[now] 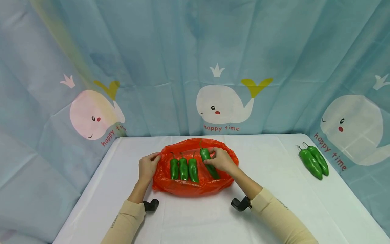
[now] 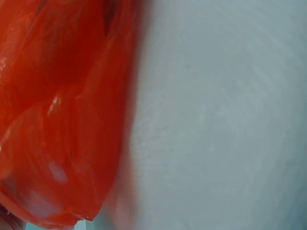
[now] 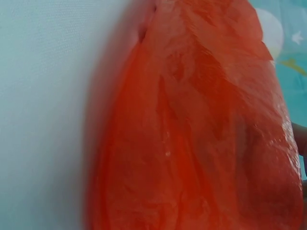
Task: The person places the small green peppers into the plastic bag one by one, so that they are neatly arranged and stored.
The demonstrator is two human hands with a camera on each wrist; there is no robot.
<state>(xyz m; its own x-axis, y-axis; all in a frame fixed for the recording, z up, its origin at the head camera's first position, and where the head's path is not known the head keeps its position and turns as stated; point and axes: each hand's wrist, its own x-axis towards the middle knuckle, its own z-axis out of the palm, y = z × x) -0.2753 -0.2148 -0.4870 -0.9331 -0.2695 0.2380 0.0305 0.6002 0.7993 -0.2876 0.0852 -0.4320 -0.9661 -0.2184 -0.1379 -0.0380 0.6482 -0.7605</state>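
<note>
Gripping is done at both ends (clock centred on the bag, head view). One pepper [image 1: 212, 170] is clamped between thumb and fingers of the right hand [image 1: 222, 160], inside the bag [image 1: 195, 190] toward 3 o'clock; stem pointed to 11, tip to 5. Whether its weight is borne by hand or bag can't be told. Bag edge appears pinched by the left hand [image 1: 148, 166] at 9. Three others [image 1: 183, 169] are lined up in the bag, centre to 9 o'clock, stems toward 12.

Handling, by eye: pepper should be light, firm, slick; could be bruised by a hard squeeze. Best held round the thick middle; stem to be avoided, likely to snap. Bag is thin and crinkled, probably floppy, so its rim is better kept steadied.

Desk [image 1: 195, 218] is white-covered. A spare pair [image 1: 310, 164] is laid side by side at 3 o'clock, near the edge. Desk is backed by a blue curtain [image 1: 164, 51], printed with whales [image 1: 225, 105]; room beyond is hidden.
</note>
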